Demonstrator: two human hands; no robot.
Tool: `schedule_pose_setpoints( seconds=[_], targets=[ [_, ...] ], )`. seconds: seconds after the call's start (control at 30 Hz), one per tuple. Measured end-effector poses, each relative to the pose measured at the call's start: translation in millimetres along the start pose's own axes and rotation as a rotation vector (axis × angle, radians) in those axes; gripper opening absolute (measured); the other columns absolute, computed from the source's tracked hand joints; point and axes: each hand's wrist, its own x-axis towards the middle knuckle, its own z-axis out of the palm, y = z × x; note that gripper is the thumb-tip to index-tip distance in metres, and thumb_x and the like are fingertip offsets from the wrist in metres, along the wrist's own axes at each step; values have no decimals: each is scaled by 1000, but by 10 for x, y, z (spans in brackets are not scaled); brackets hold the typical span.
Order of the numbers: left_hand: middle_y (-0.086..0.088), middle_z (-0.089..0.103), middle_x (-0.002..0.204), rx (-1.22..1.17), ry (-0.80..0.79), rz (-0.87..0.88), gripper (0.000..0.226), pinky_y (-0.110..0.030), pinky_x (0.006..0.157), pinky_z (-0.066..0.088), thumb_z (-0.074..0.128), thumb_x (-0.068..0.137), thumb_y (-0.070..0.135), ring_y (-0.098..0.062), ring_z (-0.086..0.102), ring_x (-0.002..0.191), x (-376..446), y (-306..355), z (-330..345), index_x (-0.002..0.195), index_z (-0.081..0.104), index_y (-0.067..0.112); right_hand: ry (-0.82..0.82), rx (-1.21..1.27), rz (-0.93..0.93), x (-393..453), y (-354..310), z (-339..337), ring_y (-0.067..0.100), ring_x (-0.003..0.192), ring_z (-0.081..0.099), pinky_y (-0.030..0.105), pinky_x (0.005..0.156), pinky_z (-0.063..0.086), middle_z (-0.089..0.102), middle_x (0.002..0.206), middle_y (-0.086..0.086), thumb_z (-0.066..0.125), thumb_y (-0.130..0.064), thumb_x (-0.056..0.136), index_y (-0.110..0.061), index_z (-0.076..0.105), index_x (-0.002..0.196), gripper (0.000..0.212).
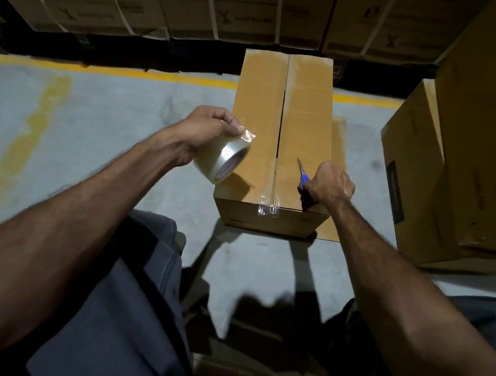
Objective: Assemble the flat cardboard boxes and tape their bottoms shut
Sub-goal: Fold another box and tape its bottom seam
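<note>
Left of centre, my left hand is gripping the tape roll, pinching its loose end; the film looks thin, clingy, apt to crease. At centre the box is sitting on the floor, light and stiff, best held by its edges. My right hand is clenching a blue-handled cutter, resting on the flap.

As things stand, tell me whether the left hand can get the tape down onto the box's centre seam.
Probably yes. The left hand holds the tape roll just above the box, beside the seam; nothing lies between, and the right hand sits on the other side.
</note>
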Motion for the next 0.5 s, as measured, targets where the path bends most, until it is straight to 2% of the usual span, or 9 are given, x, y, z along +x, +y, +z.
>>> schedule_pose_setpoints(
  seconds=[0.07,0.2,0.33,0.4,0.5],
  targets=[
    [-2,74,94,-35,-56,6,13,-38,78,51,79,90,17,-24,64,90,45,45,28,79,72,20,4,19,13,35,-26,35,29,85,66,36,67,49,68,90,8,89,-41,82,-10,68,96,40],
    [-1,72,88,-77,-101,28,18,-39,79,50,79,90,16,-23,63,86,74,95,49,75,71,21,171,108,79,-216,-24,131,30,79,65,37,68,52,70,86,7,73,-26,95,-11,73,93,15],
    [-1,72,85,-83,-64,3,17,-39,79,50,80,89,17,-22,64,83,97,78,20,76,70,21,330,608,297,-955,-206,501,30,80,63,35,70,50,73,89,4,60,-29,96,-16,74,89,20],
    [0,72,83,-103,-46,7,17,-37,77,50,79,89,16,-21,63,80,98,91,16,76,70,20,359,760,215,-1240,-370,718,21,83,64,36,72,53,74,94,0,58,-23,97,-21,74,89,18],
    [0,73,83,-107,-21,25,16,-35,76,48,79,88,17,-21,63,83,103,95,37,76,71,21,345,616,-124,-1280,-528,948,15,98,62,38,88,54,70,107,-1,61,-20,102,-18,75,111,16]
  ],
)
